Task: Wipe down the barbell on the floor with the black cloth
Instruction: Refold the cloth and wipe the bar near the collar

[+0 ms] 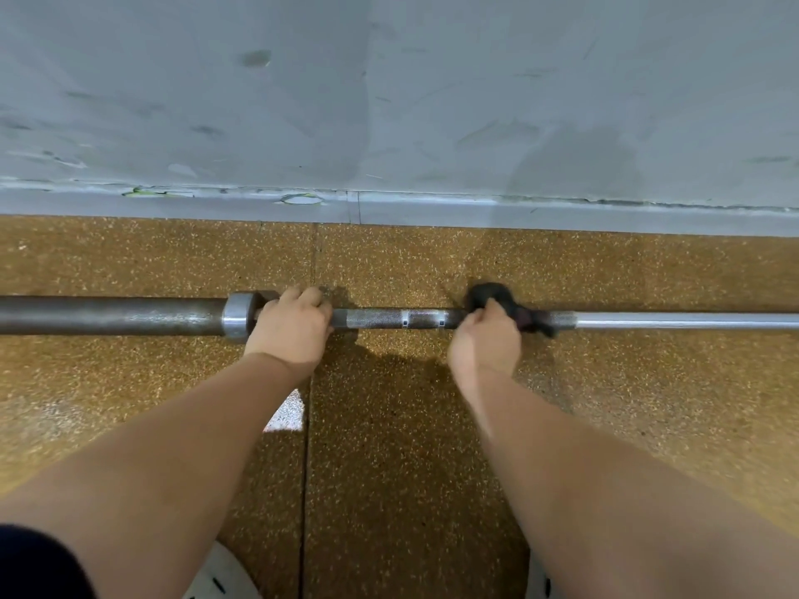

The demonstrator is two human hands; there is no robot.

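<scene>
A long steel barbell (376, 318) lies across the floor from left to right, its thick dark sleeve (108, 316) and shiny collar (237, 316) on the left. My left hand (290, 325) grips the shaft just right of the collar. Further right, my right hand (486, 339) holds the black cloth (490, 295), which is bunched around the knurled part of the shaft. The cloth pokes out above and to the right of my fingers. Beyond it the shaft turns smooth and bright towards the right edge.
The floor is speckled brown rubber matting (410, 425) with seams running away from me. A scuffed grey wall (389, 101) with a low skirting stands close behind the barbell. My white shoes (220, 577) show at the bottom edge.
</scene>
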